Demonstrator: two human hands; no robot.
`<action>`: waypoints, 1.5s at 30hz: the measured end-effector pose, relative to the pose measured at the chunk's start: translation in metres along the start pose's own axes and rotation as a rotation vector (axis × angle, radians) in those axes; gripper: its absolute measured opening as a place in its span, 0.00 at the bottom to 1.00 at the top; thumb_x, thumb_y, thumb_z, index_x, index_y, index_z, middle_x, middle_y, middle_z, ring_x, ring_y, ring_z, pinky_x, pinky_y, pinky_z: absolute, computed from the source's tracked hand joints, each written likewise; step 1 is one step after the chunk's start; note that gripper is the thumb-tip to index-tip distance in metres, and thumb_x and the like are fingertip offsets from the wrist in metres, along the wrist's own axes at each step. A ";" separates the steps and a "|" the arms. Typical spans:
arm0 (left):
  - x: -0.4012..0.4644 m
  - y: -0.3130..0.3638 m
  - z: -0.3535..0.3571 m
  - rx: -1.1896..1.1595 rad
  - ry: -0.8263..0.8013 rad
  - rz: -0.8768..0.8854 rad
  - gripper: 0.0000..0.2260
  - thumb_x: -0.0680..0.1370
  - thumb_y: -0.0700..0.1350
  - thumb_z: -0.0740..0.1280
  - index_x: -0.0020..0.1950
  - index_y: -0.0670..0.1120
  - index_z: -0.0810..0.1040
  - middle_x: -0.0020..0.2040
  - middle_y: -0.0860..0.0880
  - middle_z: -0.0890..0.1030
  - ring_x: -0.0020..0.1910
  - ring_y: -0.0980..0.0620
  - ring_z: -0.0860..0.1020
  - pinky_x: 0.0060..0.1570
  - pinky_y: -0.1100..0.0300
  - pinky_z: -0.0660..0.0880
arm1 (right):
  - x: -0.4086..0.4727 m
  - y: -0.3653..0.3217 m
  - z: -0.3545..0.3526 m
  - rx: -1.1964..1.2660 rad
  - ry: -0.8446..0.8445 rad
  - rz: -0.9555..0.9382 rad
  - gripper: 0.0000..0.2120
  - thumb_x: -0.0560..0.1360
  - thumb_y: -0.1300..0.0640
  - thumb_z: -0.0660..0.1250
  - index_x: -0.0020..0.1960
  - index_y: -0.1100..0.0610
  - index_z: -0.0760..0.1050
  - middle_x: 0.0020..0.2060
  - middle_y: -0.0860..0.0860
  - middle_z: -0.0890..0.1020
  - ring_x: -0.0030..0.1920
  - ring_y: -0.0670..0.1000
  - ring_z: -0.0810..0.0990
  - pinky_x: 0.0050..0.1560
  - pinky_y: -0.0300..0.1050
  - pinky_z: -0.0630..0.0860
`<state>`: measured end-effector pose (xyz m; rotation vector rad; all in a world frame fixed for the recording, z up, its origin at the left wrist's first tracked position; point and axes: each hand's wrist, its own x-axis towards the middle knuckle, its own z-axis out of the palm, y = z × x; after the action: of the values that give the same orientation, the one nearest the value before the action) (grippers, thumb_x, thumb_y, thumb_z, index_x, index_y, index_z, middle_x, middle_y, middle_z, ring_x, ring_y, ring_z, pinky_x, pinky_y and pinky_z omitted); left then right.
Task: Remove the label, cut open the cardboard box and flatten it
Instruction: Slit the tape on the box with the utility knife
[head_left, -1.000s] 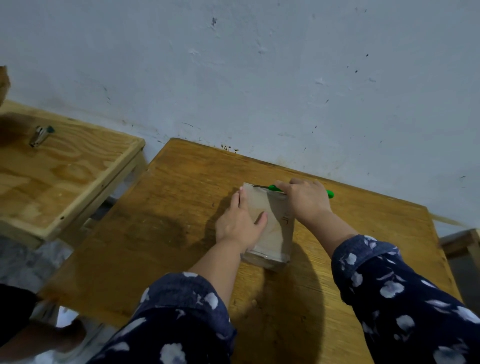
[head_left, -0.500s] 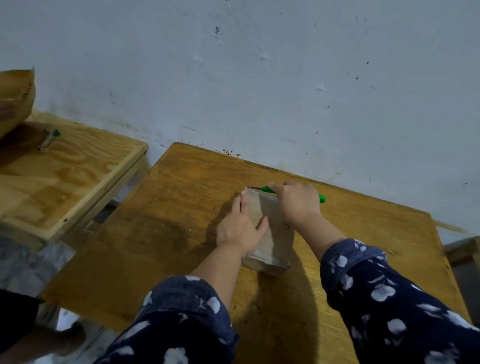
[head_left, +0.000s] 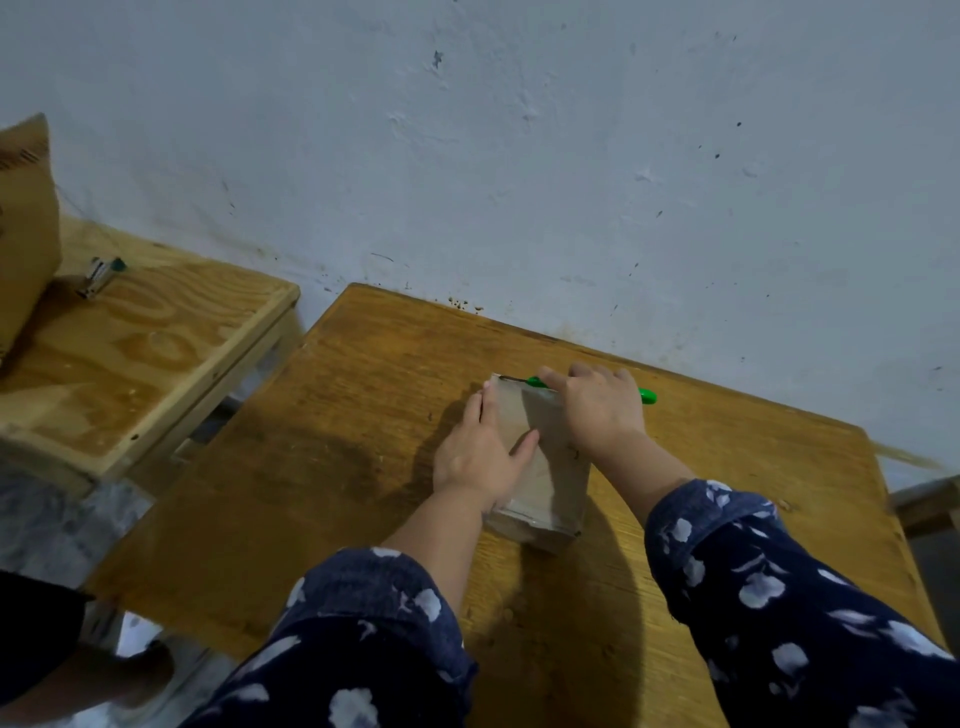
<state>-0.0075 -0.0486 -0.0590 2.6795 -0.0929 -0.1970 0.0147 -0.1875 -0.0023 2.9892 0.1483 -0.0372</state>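
Head view: left hand (head_left: 480, 457) flat on box (head_left: 545, 483)

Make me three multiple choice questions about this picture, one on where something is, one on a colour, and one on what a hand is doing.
1. Where does the cardboard box lie?
A. on the table by the wall
B. on the floor
C. on the side table at left

2. What colour is the cutter handle?
A. red
B. green
C. yellow

3. What is the left hand doing?
A. hanging free
B. holding the cutter
C. pressing flat on the box

Answers: 1 A, the box rests on the wooden top; 2 B, a green end sticks out past the right hand; 3 C, its palm lies open on the box.
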 end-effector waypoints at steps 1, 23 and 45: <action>0.000 0.000 0.000 0.001 -0.002 0.000 0.37 0.78 0.65 0.54 0.78 0.50 0.42 0.79 0.50 0.51 0.67 0.44 0.70 0.53 0.53 0.73 | 0.000 0.000 0.000 -0.010 0.001 0.004 0.25 0.78 0.53 0.61 0.73 0.44 0.60 0.56 0.53 0.77 0.58 0.56 0.75 0.57 0.52 0.68; -0.001 0.001 -0.003 -0.021 -0.023 -0.027 0.37 0.77 0.66 0.53 0.79 0.51 0.43 0.79 0.52 0.50 0.69 0.44 0.69 0.56 0.52 0.72 | -0.012 0.020 -0.010 -0.048 -0.040 0.051 0.24 0.77 0.61 0.58 0.70 0.44 0.65 0.55 0.52 0.79 0.56 0.56 0.78 0.55 0.52 0.69; -0.007 0.004 -0.008 -0.052 -0.019 -0.020 0.36 0.77 0.66 0.54 0.78 0.52 0.42 0.79 0.52 0.50 0.68 0.46 0.70 0.46 0.59 0.69 | -0.040 0.057 -0.007 -0.075 -0.072 0.140 0.28 0.78 0.64 0.54 0.74 0.42 0.59 0.58 0.51 0.78 0.58 0.55 0.78 0.58 0.52 0.71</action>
<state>-0.0130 -0.0481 -0.0495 2.6281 -0.0655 -0.2282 -0.0193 -0.2468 0.0149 2.9099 -0.0660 -0.1200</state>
